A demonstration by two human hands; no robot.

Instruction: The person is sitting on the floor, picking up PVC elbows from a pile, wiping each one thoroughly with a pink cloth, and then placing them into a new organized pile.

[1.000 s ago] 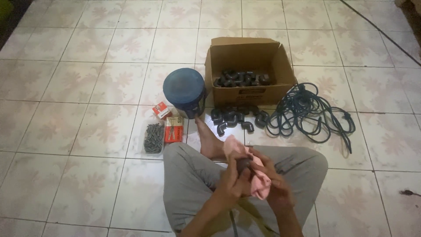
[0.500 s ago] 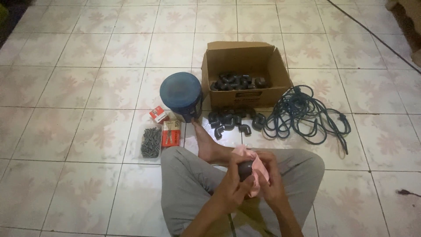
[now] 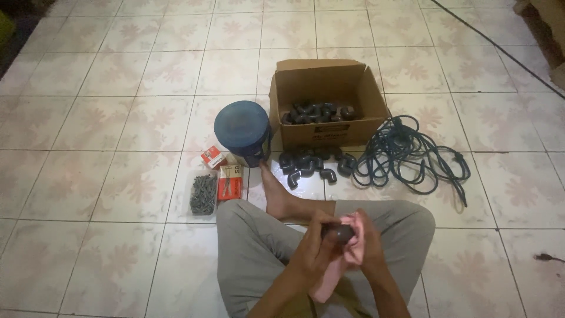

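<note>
Seated cross-legged. Left hand [image 3: 315,250] grips a dark pipe elbow [image 3: 340,234] over the lap; right hand [image 3: 369,250] presses a pink cloth [image 3: 341,259] round it — likely wiping. Beyond the hands: loose elbows [image 3: 312,165], cardboard box [image 3: 329,134], coiled cable [image 3: 406,156].

hands: lowered slightly | dark fitting [image 3: 339,233]: now exposed above pink cloth [image 3: 344,259]

Ahead of you an open brown carton [image 3: 329,126] stands on the floor, a dark printed label on its front wall. Left of it, beside the blue tub, lie two small red-and-white boxes [image 3: 229,179], one square, one oblong, just touching.
</note>
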